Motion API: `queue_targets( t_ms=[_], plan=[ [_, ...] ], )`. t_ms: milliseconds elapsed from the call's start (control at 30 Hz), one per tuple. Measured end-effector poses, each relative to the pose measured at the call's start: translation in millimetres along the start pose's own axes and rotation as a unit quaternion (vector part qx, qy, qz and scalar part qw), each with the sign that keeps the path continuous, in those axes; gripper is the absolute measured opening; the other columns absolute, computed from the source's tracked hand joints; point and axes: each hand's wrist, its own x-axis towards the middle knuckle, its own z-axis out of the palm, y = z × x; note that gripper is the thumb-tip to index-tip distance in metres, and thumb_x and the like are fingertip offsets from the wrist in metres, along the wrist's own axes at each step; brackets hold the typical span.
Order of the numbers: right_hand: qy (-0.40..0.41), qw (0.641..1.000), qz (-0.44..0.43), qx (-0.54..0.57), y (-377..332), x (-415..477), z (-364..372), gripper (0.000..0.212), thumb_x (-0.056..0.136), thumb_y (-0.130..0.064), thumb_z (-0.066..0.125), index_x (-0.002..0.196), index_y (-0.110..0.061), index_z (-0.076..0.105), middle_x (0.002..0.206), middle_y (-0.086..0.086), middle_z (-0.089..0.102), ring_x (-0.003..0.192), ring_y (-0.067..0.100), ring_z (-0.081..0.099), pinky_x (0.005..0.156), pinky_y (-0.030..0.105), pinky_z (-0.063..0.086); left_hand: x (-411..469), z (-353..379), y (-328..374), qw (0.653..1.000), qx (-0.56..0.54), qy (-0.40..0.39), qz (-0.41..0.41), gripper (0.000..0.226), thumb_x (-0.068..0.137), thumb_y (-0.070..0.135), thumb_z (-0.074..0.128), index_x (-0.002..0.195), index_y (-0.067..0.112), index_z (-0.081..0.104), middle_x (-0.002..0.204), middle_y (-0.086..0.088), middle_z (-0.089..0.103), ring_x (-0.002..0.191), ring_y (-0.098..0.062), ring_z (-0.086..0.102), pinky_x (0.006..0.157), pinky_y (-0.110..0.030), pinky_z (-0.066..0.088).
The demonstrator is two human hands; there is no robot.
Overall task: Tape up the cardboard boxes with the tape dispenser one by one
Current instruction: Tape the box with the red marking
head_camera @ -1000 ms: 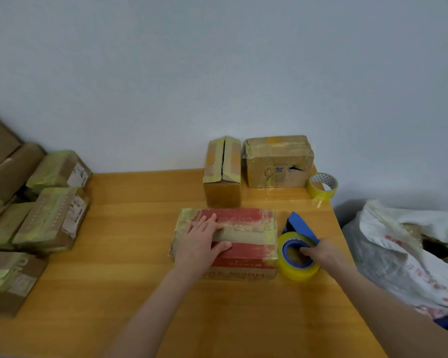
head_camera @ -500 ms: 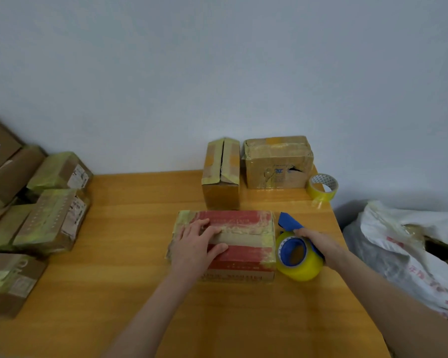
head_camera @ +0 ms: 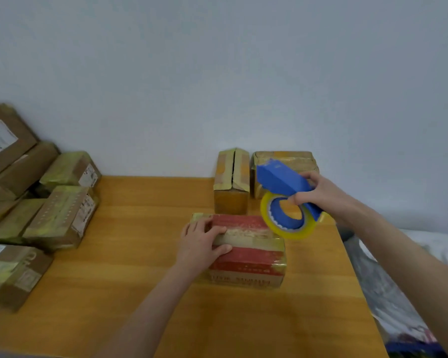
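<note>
Tape dispenser (head_camera: 285, 200): lifted off the counter (head_camera: 140, 254) since a second ago, now gripped by the right hand (head_camera: 318, 192) above the right end of the red-printed cardboard box (head_camera: 251, 254). Left hand (head_camera: 199, 244): laid flat, pressing the box top; taping likely imminent.

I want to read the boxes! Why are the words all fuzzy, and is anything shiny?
Head view: the whole picture is soft, so the print on the red box and the labels on the stacked boxes are smeared and unreadable; the light is flat, with only faint shadows; no strong glare, even on the yellow tape roll.
</note>
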Motion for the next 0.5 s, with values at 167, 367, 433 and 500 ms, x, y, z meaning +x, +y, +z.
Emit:
queue_targets(
  t_ms=[167, 367, 433, 500],
  plan=[
    [-0.120, 0.991, -0.036, -0.052, -33, 0, 63, 0.056, 0.075, -0.010, 0.078, 0.120, -0.021, 0.048, 0.113, 0.004, 0.057, 0.097, 0.021, 0.064, 0.079, 0.034, 0.055, 4, -1, -11, 0.998, -0.066, 0.001, -0.015, 0.060, 0.085, 0.059, 0.058, 0.135, 0.027, 0.048, 0.149, 0.011, 0.038, 0.133, -0.012, 0.036, 0.104, -0.027, 0.033],
    [-0.153, 0.981, -0.065, -0.104, -29, 9, 92, 0.048, 0.076, -0.007, 0.077, 0.111, -0.018, 0.045, 0.106, 0.003, 0.054, 0.091, 0.017, 0.060, 0.078, 0.032, 0.051, -7, 5, -43, 0.987, -0.139, 0.067, -0.048, 0.049, 0.085, 0.042, 0.069, 0.126, 0.018, 0.060, 0.136, 0.006, 0.050, 0.128, -0.014, 0.042, 0.104, -0.026, 0.034],
    [-0.158, 0.978, -0.068, -0.117, -29, 12, 92, 0.049, 0.077, -0.006, 0.076, 0.114, -0.014, 0.045, 0.106, 0.004, 0.054, 0.094, 0.021, 0.061, 0.081, 0.037, 0.052, -11, 5, -50, 0.968, -0.196, 0.122, -0.095, 0.033, 0.089, 0.033, 0.066, 0.116, 0.014, 0.066, 0.122, 0.002, 0.059, 0.114, -0.014, 0.052, 0.093, -0.023, 0.040],
    [-0.162, 0.977, -0.063, -0.123, -29, 14, 91, 0.051, 0.077, -0.006, 0.076, 0.116, -0.014, 0.045, 0.110, 0.007, 0.055, 0.099, 0.028, 0.061, 0.087, 0.047, 0.052, -8, -12, -48, 0.906, -0.347, 0.150, -0.188, 0.030, 0.094, 0.036, 0.058, 0.108, 0.011, 0.066, 0.105, 0.001, 0.066, 0.089, -0.011, 0.060, 0.074, -0.022, 0.045]
  ],
)
